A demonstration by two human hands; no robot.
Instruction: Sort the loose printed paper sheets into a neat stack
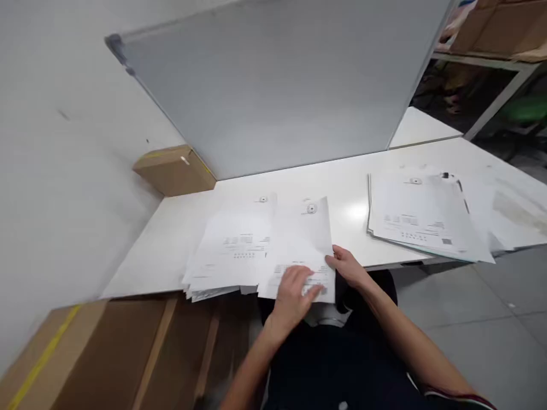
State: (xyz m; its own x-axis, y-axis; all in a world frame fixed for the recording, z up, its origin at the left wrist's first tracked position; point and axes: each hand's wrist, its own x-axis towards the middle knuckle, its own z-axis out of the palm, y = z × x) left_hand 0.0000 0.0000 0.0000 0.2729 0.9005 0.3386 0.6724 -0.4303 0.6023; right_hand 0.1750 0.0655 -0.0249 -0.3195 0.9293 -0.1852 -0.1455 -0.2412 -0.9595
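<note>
A printed sheet of paper (304, 239) lies at the near edge of the white table (350, 188), partly over a spread stack of similar sheets (233, 250). My left hand (294, 296) rests on the sheet's lower part, fingers curled down onto it. My right hand (348, 266) pinches the sheet's right edge near its bottom corner. The picture is a little smeared by motion.
A second stack of printed sheets (421, 219) lies to the right, with more loose paper (513, 216) beyond it. A large whiteboard (273, 97) leans at the table's back. A small cardboard box (174, 169) sits back left; cardboard boxes (102, 353) stand below the table's near-left edge.
</note>
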